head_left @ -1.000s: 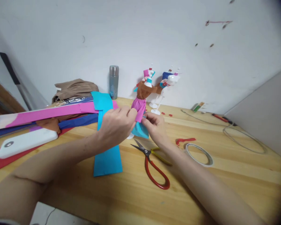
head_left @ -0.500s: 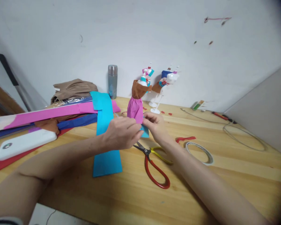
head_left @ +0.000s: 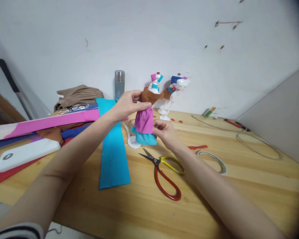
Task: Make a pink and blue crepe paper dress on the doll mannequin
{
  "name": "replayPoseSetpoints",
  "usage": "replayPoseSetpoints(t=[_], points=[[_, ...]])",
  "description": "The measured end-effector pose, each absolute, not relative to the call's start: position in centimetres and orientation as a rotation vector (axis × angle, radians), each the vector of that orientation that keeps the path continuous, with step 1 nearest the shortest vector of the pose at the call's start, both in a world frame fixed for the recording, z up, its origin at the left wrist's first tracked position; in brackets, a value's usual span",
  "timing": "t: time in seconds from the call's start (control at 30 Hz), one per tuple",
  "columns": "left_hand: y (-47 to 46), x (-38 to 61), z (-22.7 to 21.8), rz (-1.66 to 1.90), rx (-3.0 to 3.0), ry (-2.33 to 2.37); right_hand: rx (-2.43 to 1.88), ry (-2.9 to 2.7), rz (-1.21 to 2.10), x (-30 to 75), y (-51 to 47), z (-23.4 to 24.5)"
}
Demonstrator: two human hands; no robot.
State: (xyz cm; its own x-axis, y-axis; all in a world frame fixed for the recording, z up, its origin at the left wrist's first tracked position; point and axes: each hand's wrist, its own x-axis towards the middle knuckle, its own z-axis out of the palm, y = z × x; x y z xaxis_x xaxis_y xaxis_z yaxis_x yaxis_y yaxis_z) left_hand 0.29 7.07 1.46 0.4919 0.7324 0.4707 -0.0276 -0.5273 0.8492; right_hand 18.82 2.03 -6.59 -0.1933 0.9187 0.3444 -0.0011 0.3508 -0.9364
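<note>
A small dress form wears a crepe-paper dress (head_left: 144, 121) with a brown wrap on top, a pink gathered skirt and a blue ruffle below. My left hand (head_left: 129, 104) grips its waist, the thumb across the front and the fingers partly hidden behind the brown paper. Lower on the right, my right hand (head_left: 165, 131) pinches the skirt's edge where pink meets blue. A white round base (head_left: 134, 142) shows left of the ruffle. In front lie open scissors (head_left: 160, 169) with one red and one yellow handle.
A blue paper strip (head_left: 114, 159) lies left of the dress. Behind it are folded papers (head_left: 52, 121), a white flat device (head_left: 27, 154) and a flask (head_left: 119, 83). White stands (head_left: 164, 118) with dressed figures stand at the back. A tape roll (head_left: 211, 162) lies right.
My left hand has moved up from the hem to the dress's waist. The blue ruffle and white base now show. My right hand stays at the skirt's right edge.
</note>
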Motion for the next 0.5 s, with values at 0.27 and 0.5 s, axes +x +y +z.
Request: replayPoseSetpoints(t=[0.27,0.5], points=[[7.0,0.3,0.9,1.24,1.872,0.627,-0.778,-1.462,1.275,20.7,3.0,-7.3],[6.3,1.1,0.8,1.3,1.898,0.685,-0.913,-1.395,0.872,20.9,2.2,-5.6]])
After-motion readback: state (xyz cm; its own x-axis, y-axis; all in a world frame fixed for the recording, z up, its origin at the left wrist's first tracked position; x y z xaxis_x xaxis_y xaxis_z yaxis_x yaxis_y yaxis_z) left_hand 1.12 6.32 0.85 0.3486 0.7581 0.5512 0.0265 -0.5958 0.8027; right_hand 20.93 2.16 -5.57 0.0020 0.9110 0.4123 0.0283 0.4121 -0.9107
